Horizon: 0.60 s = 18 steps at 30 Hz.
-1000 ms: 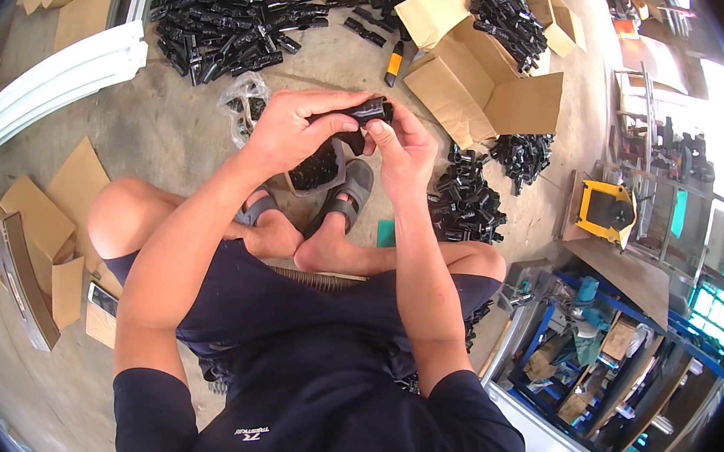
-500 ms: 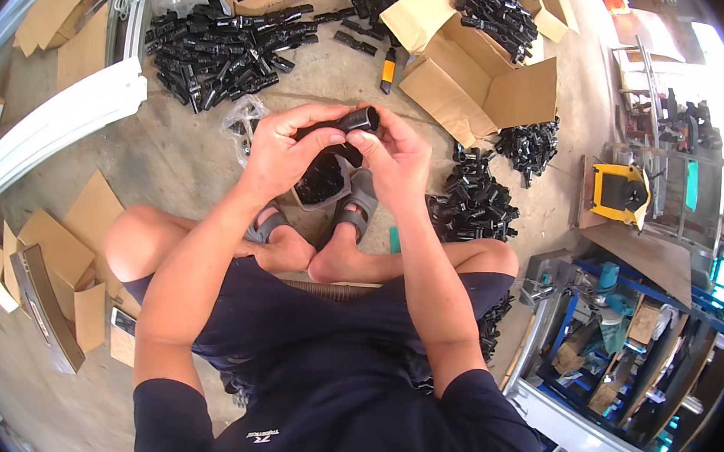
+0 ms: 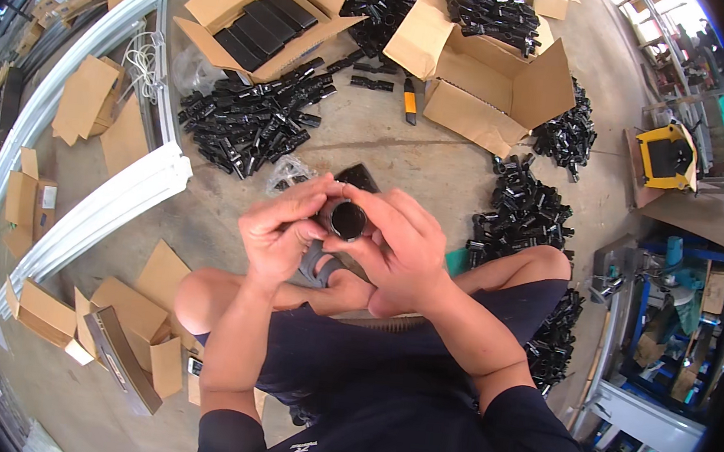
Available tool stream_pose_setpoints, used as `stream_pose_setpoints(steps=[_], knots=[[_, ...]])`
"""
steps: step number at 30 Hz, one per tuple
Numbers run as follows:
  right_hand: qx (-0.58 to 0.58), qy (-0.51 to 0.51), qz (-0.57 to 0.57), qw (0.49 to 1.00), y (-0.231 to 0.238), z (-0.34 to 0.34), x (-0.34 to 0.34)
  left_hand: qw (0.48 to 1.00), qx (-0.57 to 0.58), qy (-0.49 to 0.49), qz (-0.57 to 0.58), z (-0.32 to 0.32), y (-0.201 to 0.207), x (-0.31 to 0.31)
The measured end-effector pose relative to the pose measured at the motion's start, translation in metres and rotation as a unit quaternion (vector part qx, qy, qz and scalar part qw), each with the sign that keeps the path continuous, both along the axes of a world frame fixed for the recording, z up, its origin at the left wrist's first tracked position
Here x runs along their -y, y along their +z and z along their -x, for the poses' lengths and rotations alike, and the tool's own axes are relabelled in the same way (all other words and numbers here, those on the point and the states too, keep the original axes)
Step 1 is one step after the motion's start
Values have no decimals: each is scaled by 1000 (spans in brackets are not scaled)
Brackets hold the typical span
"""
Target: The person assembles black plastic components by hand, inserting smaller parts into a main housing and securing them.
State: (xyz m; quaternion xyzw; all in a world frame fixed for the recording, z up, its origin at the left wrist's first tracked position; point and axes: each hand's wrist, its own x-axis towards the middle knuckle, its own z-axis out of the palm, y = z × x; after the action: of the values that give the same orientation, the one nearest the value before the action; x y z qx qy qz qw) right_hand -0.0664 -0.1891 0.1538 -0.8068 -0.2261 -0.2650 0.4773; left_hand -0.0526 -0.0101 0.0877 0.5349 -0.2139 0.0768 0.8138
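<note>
Both my hands hold a short black tube (image 3: 348, 221) out over my crossed legs, its round open end facing up. My left hand (image 3: 277, 231) closes on its left side, the thumb near the rim. On the other side, my right hand (image 3: 408, 250) wraps it with fingers and thumb. The tube's far end is hidden by my hands. Just beyond my fingers shows a dark, glossy surface (image 3: 358, 176), mostly covered by the hands. A clear crumpled plastic bag (image 3: 290, 174) lies beside it on the floor.
Heaps of black clamp-like parts lie ahead left (image 3: 251, 115) and to the right (image 3: 525, 207). A yellow-and-black utility knife (image 3: 410, 102) rests between an open carton of black blocks (image 3: 226, 4) and another open carton (image 3: 477, 119). White metal profiles (image 3: 105, 219) stretch along the left.
The tube has turned from lying slanted to pointing its open end up at me. Both hands have shifted their grip around it. The whole view has shifted, showing more floor ahead.
</note>
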Motion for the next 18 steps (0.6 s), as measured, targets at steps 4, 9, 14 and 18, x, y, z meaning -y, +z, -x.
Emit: stream_pose_setpoints(steps=[4,9,14,18], knots=[[-10,22,6,1000,13,10,-1,997,61,15,-36,3,9,-6],[-76,18,-8,997,24,14,-6,994,81,26,-75,2,14,-12],[-164,22,-12,986,26,10,-4,998,15,-2,-65,5,10,-14],[-246,33,-68,966,13,2,-4,996,-65,-23,-57,9,2,-11]])
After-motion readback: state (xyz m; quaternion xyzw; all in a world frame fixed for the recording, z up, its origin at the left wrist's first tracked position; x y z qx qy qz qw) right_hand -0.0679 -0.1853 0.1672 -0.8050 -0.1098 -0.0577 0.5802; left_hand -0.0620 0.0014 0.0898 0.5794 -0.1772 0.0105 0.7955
